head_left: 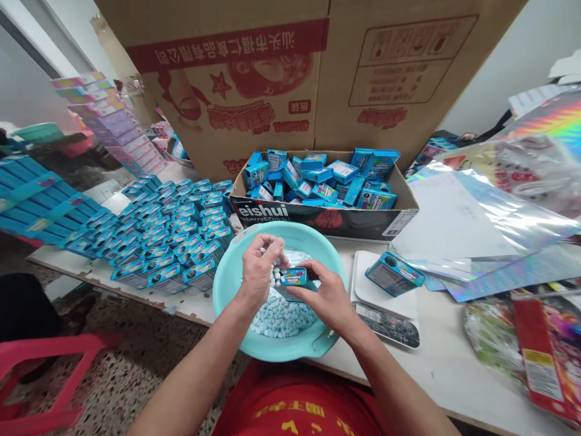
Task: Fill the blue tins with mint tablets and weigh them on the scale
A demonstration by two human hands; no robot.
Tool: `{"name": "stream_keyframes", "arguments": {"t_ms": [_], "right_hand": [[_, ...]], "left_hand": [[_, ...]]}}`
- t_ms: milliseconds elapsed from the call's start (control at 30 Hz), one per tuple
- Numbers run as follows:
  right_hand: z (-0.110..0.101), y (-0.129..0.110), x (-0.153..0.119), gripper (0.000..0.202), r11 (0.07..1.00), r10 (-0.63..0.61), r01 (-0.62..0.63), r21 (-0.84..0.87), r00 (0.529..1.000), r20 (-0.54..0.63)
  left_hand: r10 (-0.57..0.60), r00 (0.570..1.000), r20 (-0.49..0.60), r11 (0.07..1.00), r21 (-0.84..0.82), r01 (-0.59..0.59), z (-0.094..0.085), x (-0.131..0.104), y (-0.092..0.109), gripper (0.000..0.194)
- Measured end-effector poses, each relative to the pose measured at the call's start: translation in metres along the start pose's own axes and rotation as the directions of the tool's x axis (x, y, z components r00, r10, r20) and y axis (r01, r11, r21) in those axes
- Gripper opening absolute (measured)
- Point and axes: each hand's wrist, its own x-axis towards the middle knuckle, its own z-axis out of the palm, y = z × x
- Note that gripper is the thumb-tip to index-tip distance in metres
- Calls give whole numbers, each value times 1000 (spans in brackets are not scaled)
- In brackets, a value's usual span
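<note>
My right hand (329,297) grips a small blue candy box (294,277) over a turquoise basin (229,260), thumb and fingers on its sides. Close at its left, my left hand (261,266) is closed with fingertips drawn together, and white candies show just beneath them at the box's end. Pale blue and white candies (281,318) lie loose in the basin. Right of the basin, another blue box (394,275) rests tilted on a white kitchen scale (363,275).
Behind the basin, an open carton (290,218) holds jumbled blue boxes. Rows of blue boxes (163,242) stand at left, beside stacked cartons (40,200). A large cardboard box (336,79) rises behind. Shiny sheets (445,212) and plastic packets (535,351) lie at right.
</note>
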Motion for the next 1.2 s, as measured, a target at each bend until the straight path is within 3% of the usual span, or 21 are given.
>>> {"name": "stream_keyframes", "arguments": {"t_ms": [300, 533, 700, 767, 867, 967, 1033, 1200], "right_hand": [[4, 0, -5, 27, 998, 52, -52, 26, 998, 22], [7, 4, -6, 28, 994, 85, -87, 69, 996, 31], [1, 7, -7, 29, 991, 113, -112, 71, 994, 1], [-3, 9, -9, 30, 990, 118, -115, 76, 992, -39], [-9, 13, -10, 33, 988, 137, -129, 79, 985, -103], [-10, 18, -11, 36, 988, 146, -136, 76, 978, -147], [-10, 21, -11, 38, 988, 147, -136, 78, 976, -163], [-8, 23, -13, 37, 991, 129, -119, 64, 974, -184]], "left_hand": [[40, 999, 2, 999, 16, -40, -7, -9, -11, 32], [67, 981, 183, 983, 155, -96, -22, -18, -8, 30], [40, 981, 189, 969, 231, -84, -40, -12, -5, 25], [0, 979, 204, 920, 384, -80, -54, -10, -4, 19], [-75, 952, 295, 758, 637, -138, -79, -13, -3, 20], [-180, 894, 411, 623, 751, -220, -100, -20, -6, 23], [-206, 861, 464, 583, 765, -273, -107, -23, -8, 23], [-31, 902, 430, 472, 802, -365, -110, -19, -3, 19]]}}
